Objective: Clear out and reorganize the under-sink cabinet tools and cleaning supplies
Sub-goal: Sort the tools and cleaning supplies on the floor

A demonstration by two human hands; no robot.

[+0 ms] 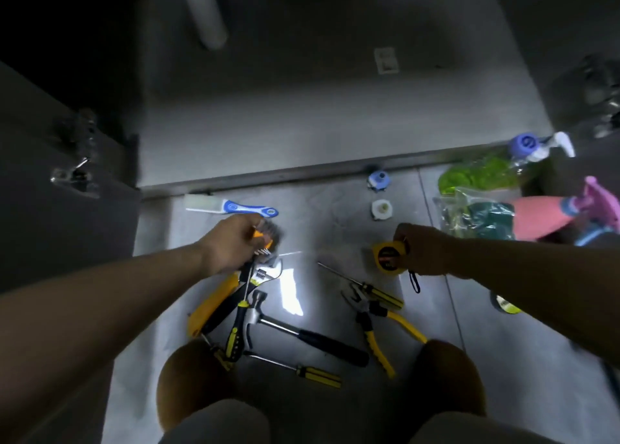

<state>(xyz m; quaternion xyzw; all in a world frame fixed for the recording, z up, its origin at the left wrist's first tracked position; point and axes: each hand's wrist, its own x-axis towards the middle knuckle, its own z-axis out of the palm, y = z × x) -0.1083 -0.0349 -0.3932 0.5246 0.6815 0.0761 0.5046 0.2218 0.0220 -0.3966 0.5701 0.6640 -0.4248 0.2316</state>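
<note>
Yellow-and-black tape measure [389, 257] is gripped in the right hand [424, 251]; the left hand [231, 242] is curled round a blurred orange-and-metal tool [265, 240]. Nearer, on the grey tiled floor [335, 229], lie a black-handled steel hammer [302, 333] and yellow-handled pliers [379, 323]. Farther, a blue-and-white-handled scraper [235, 208] lies just before the open cabinet's sill [302, 172], with a pink spray bottle [550, 215] at far right.

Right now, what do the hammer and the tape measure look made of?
Hammer: bright metal head and shaft, since both glint under the light; matte black grip, probably rubber. Tape measure: yellow case with a black face, likely plastic, slight sheen; black wrist loop, maybe cord or rubber, too small to tell.
</note>
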